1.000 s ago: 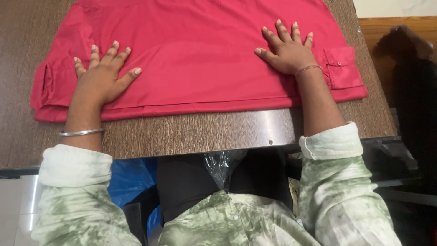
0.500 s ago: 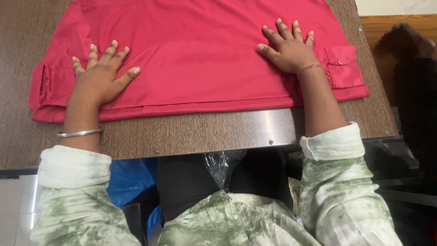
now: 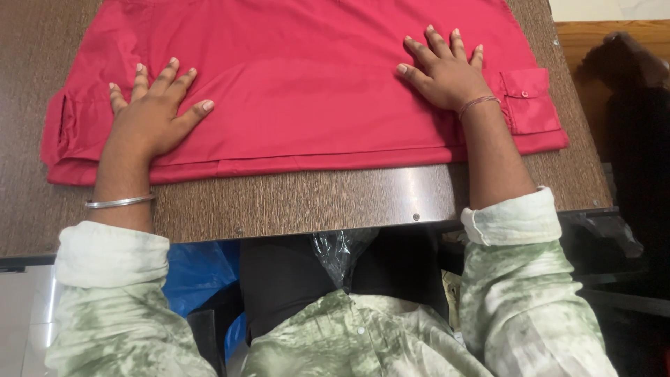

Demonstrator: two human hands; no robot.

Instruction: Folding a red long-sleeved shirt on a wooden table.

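A red garment (image 3: 307, 84) lies spread flat on a brown wooden table (image 3: 293, 202), with a buttoned pocket flap (image 3: 530, 98) at its right end and folded cloth at its left end. My left hand (image 3: 150, 115) rests palm down on the garment's left part, fingers apart. Flat on the right part, just left of the pocket flap, lies my right hand (image 3: 447, 70) with fingers spread. Neither hand holds anything. A metal bangle (image 3: 118, 202) circles my left wrist and a thin band (image 3: 478, 105) my right.
The table's near edge has a shiny worn strip (image 3: 391, 192). Below the edge are a blue plastic bag (image 3: 199, 272) and a clear plastic bag (image 3: 342, 251). A dark object (image 3: 628, 126) stands to the right of the table.
Both hands stay pressed flat on the garment in nearly the same spots. The view has shifted very slightly; nothing else has moved.
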